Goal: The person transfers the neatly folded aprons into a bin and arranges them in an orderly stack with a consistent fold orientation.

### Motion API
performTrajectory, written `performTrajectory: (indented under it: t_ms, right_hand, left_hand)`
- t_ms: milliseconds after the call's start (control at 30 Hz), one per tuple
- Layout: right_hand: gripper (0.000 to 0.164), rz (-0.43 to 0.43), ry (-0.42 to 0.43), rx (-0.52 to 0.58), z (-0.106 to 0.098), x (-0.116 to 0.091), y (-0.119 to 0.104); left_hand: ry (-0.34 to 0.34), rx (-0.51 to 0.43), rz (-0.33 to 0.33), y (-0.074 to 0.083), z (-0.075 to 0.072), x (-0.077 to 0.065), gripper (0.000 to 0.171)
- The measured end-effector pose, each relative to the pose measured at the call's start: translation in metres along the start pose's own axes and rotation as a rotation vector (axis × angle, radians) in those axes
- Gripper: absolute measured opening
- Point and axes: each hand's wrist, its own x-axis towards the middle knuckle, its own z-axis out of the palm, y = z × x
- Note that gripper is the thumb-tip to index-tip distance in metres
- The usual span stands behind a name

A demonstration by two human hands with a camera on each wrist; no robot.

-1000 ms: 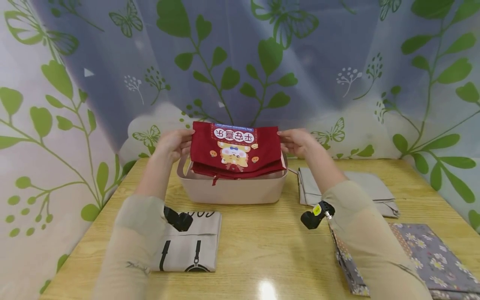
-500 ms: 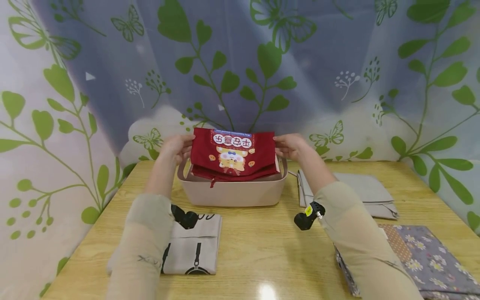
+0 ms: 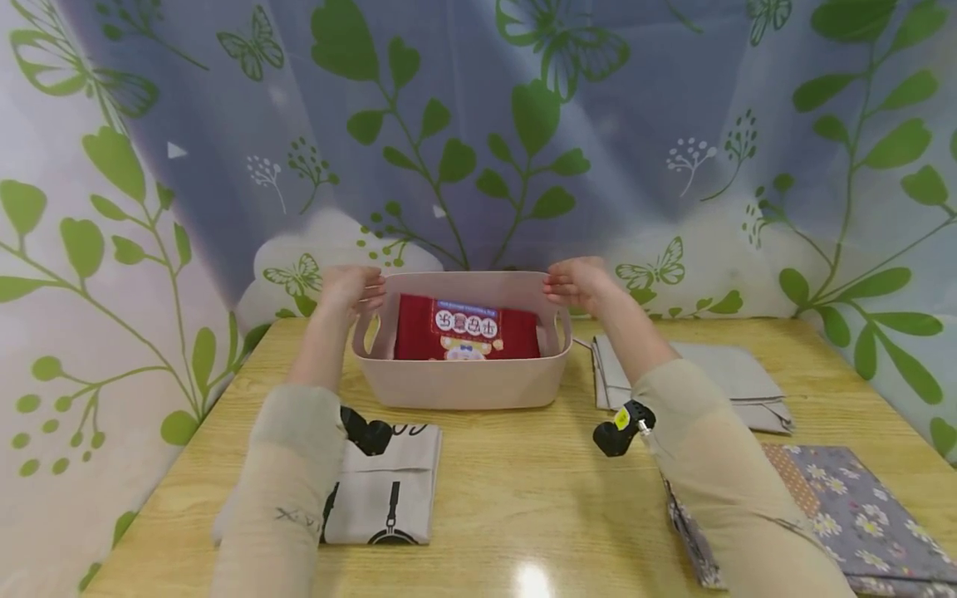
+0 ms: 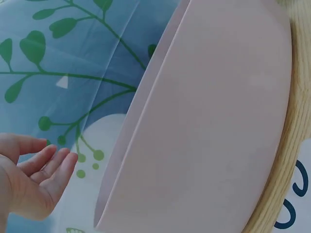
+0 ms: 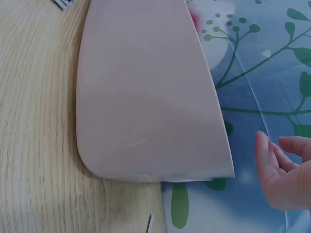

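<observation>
Inside a pale pink plastic basket lies a folded red cloth bag with a cartoon animal and round white characters, its lower part hidden by the front wall. My left hand hovers at the basket's left end with nothing in it; in the left wrist view the loosely bent fingers stand apart from the rim. At the opposite end my right hand is likewise bare, fingers relaxed. The right wrist view has that hand a short way off the basket's wall.
A folded white cloth bag with black print lies front left, partly under my left sleeve. Folded grey cloth lies right of the basket. Nearer, a grey daisy-patterned cloth is partly covered by my right sleeve. A printed curtain hangs behind the table.
The red bag has dropped from between my hands down into the basket. Both hands have let go of it and stay near the basket's ends.
</observation>
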Motion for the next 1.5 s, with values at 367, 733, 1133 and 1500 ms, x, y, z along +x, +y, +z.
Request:
performTrajectory:
  t_ms: [367, 733, 1133, 1500]
  right_hand:
    - [0.035, -0.161, 0.022, -0.309, -0.004, -0.011, 0.006]
    - [0.032, -0.499, 0.118, -0.83, -0.025, -0.026, 0.018]
    - [0.026, -0.662, 0.061, -1.133, -0.044, -0.049, 0.03]
    - [0.036, -0.654, 0.041, -1.24, -0.065, -0.076, 0.033]
  left_hand:
    - [-0.033, 0.295, 0.151, -0.002, 0.002, -0.008, 0.036]
    - [0.051, 0.83, 0.447, -0.011, 0.019, -0.022, 0.033]
    - [0.075, 1.022, 0.729, -0.025, 0.041, -0.042, 0.027]
    - [0.018, 1.09, 0.879, -0.033, 0.066, -0.067, 0.025]
